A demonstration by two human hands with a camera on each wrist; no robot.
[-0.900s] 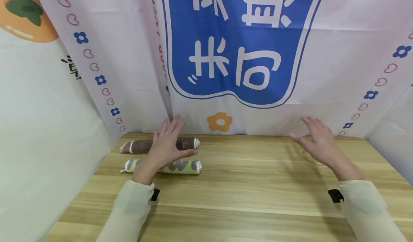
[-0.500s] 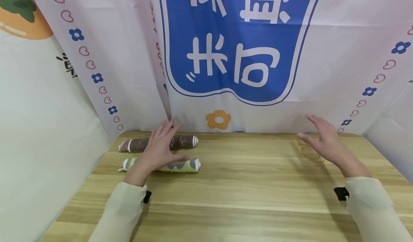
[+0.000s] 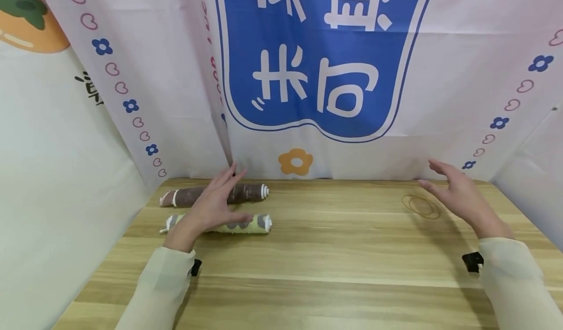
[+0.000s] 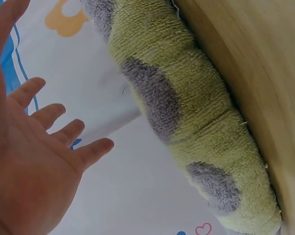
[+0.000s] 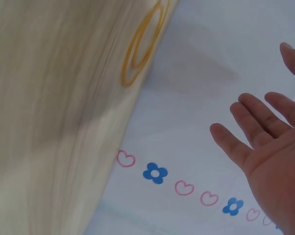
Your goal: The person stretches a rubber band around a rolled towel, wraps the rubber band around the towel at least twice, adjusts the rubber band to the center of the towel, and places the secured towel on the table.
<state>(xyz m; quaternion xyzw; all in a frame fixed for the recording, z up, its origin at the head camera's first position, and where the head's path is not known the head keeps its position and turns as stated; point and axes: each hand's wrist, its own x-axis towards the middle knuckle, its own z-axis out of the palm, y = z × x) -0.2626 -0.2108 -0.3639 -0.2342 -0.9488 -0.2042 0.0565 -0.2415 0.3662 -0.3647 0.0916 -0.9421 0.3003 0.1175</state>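
"Behind the pale wood-grained table (image 3: 308, 261) hangs a white cloth (image 3: 360, 161) printed with a blue panel (image 3: 303, 110). What lies in front?"

"Two rolls, at the table's left: a brown fabric roll with a white band (image 3: 248, 193) near the back edge, and a fuzzy yellow-green roll with grey patches (image 4: 186, 103) just before it. Perhaps they sit side by side to stay within reach."

"Which way do they point?"

"Both long axes run left to right, nearly parallel. Brown's white coiled end faces right; yellow-green's small white tail sticks out left."

"And the grip?"

"None. The left hand (image 3: 211, 210) hovers over the rolls, fingers spread; the right hand (image 3: 466, 200), thumb and fingers apart, hovers beside thin tan loops (image 5: 138, 38)."
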